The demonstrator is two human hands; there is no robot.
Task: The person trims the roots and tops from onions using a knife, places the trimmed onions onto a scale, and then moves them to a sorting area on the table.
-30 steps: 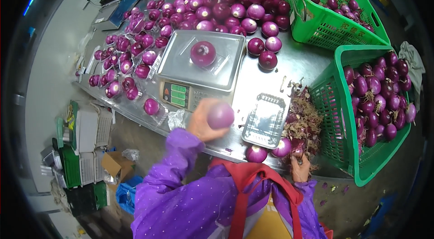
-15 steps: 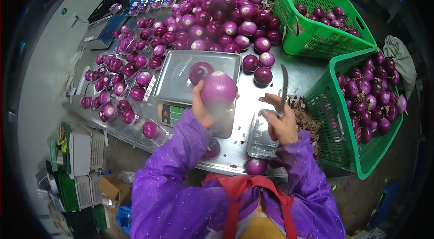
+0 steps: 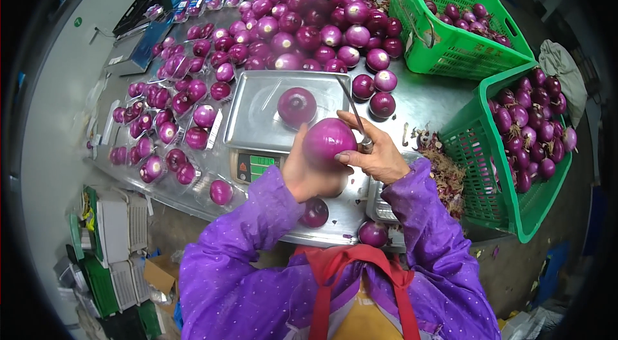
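Observation:
My left hand (image 3: 301, 171) is closed round a large peeled red onion (image 3: 329, 141), held above the front of the weighing scale (image 3: 248, 108). In my right hand (image 3: 380, 155) is a knife (image 3: 351, 103), its blade pointing up and away to the left. The right thumb touches the side of the held onion. Another red onion (image 3: 297, 107) sits on the scale's metal pan. Below my hands, two onions lie near the table's front edge, one of them a dark onion (image 3: 314, 212). A clear plastic tray (image 3: 381, 203) is partly hidden under my right forearm.
A big heap of red onions (image 3: 309, 21) covers the far side of the metal table. Packed trays of onions (image 3: 166, 131) stand at the left. Two green crates (image 3: 460, 50) with onions are at the right, beside a pile of peelings (image 3: 444, 176).
My right hand has moved left and up to the onion, bringing the knife with it. The held onion has shifted slightly right and down. The view has shifted a little.

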